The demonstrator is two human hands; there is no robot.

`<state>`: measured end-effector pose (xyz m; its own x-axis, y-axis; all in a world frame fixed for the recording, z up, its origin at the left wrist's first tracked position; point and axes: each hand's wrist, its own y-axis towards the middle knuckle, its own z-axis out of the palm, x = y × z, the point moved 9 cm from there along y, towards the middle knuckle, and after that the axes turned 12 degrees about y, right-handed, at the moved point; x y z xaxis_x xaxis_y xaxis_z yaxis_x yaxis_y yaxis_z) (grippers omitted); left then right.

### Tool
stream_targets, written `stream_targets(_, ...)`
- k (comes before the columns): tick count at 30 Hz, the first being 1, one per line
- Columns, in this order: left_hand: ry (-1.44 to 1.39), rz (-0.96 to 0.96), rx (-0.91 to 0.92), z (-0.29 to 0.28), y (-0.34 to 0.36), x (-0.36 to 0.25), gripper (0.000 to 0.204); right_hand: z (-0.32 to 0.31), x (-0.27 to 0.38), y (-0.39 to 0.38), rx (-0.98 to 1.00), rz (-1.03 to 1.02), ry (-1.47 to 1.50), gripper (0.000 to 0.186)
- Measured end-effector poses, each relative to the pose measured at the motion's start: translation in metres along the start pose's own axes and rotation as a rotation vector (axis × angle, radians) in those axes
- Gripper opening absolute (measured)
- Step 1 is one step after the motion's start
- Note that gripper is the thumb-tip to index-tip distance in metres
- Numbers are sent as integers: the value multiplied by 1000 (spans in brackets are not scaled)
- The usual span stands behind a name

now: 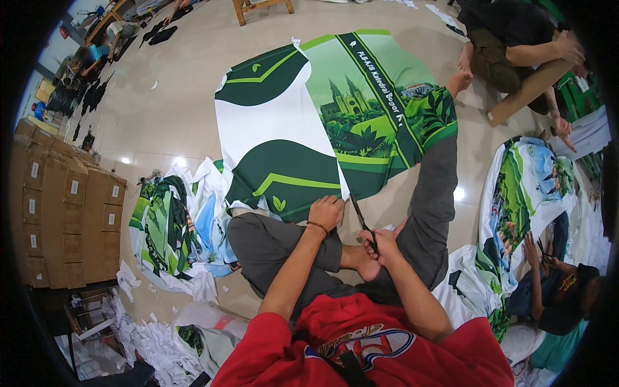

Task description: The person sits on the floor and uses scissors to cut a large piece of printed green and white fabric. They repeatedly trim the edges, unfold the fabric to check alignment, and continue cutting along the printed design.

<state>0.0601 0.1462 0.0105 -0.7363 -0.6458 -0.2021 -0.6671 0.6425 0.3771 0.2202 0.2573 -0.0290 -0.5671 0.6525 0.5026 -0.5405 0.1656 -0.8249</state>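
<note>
A large printed fabric sheet [271, 161], green with a white middle band and a landscape print, lies spread before me across my lap and the floor. My left hand [327, 213], a beaded cord on its wrist, has closed fingers gripping its lower edge. My right hand [378, 244] grips long black scissors [358, 216], whose blades point up at the fabric's lower edge beside the white strip, a little right of my left hand. My crossed legs in grey trousers and a bare foot are below the sheet. The fingertips of my left hand are partly hidden.
Piles of printed fabric lie left [161, 232] and right [509, 180]. Stacked cardboard boxes [71, 213] and white scraps [142, 348] are at the left. A seated co-worker [509, 51] is at the upper right, another [561, 297] at the lower right, others [122, 32] far back. A wooden stool [261, 6] stands behind.
</note>
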Motion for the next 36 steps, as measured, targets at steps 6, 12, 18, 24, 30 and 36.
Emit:
stream_targets(6, -75, -60, -21, -11, 5, 4, 5, 4, 8, 16, 14, -8, 7, 33)
stream_targets(12, -105, -68, -64, -19, 5, 5, 4, 11, 13, 22, 9, -14, -32, 31)
stream_targets(18, -132, -64, -53, -21, 6, 4, 5, 13, 14, 21, 3, -12, -10, 31)
stream_targets(24, -137, -61, -39, -20, 7, 3, 5, 17, 16, 20, 8, -29, -9, 30)
stream_targets(30, -148, -64, -25, -19, 5, 4, 10, 18, 16, 20, 4, -46, -19, 31)
stream_targets(36, 1, 0, 83, 5, 1, -1, 13, 15, 14, 18, 1, -48, -20, 32)
